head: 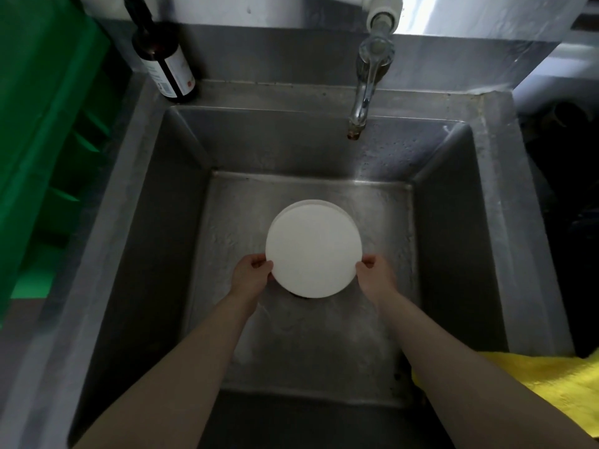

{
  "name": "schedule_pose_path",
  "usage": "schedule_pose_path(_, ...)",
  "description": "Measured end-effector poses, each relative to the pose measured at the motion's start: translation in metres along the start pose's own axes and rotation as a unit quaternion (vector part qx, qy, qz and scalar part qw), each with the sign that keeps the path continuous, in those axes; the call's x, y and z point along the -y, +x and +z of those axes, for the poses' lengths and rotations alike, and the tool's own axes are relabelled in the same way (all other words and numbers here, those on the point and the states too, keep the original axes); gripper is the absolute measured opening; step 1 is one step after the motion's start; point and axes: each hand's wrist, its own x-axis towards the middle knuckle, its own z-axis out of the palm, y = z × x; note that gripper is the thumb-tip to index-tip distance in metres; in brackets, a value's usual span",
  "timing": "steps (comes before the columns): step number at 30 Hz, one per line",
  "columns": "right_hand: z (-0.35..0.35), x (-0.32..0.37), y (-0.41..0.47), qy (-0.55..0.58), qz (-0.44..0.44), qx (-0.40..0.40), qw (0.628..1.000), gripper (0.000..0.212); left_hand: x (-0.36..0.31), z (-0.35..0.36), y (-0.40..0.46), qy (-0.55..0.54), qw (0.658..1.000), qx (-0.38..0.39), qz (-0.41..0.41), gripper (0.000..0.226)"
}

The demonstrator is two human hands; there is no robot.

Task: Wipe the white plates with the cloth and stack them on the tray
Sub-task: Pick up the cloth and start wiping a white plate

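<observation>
A steel sink (pixel 152 241) fills the middle. A tap (pixel 364 92) hangs over its rim at 12 o'clock. A dark bottle (pixel 167 64) stands on the ledge at 11. A green crate (pixel 42 124) sits at 9.

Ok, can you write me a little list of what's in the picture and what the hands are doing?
place: steel sink, seen from above
plates: white plates, a second rim showing behind the top one
left hand: grips the plates' left edge
right hand: grips the plates' right edge
tap: above the sink's back wall, no stream visible
bottle: dark, on the back left ledge
cloth: yellow, at the right rim
crate: green, left
tray: not identifiable
</observation>
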Motion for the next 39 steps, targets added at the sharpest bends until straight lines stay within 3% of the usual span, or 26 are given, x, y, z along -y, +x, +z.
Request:
schedule_pose_path(12,-0.009,-0.005,-0.025,0.058,0.035,0.024,0.997,0.001,0.004,-0.009,-0.028,-0.07,0.997,0.008,-0.022,0.011)
schedule_pose_path(18,-0.02,-0.009,-0.049,0.062,0.055,0.05,0.995,0.009,0.004,-0.013,-0.053,-0.094,0.995,0.007,-0.033,0.008)
schedule_pose_path(21,-0.027,-0.011,-0.062,0.054,0.058,0.06,0.995,0.003,0.004,-0.017,-0.07,-0.11,0.993,0.013,-0.041,0.011)
schedule_pose_path(25,-0.036,-0.013,-0.079,0.044,0.079,0.066,0.994,0.019,0.002,-0.02,-0.097,-0.148,0.987,0.019,-0.064,0.01)
schedule_pose_path(29,-0.05,-0.014,-0.101,0.053,0.084,0.068,0.993,0.018,0.0,-0.024,-0.127,-0.174,0.981,0.032,-0.084,0.006)
schedule_pose_path(35,-0.074,-0.017,-0.128,0.057,0.099,0.08,0.99,0.027,-0.006,-0.028,-0.166,-0.211,0.968,0.067,-0.114,0.02)
schedule_pose_path(39,-0.093,-0.016,-0.145,0.1,0.108,0.084,0.986,0.018,-0.011,-0.029,-0.186,-0.274,0.946,0.07,-0.162,0.014)
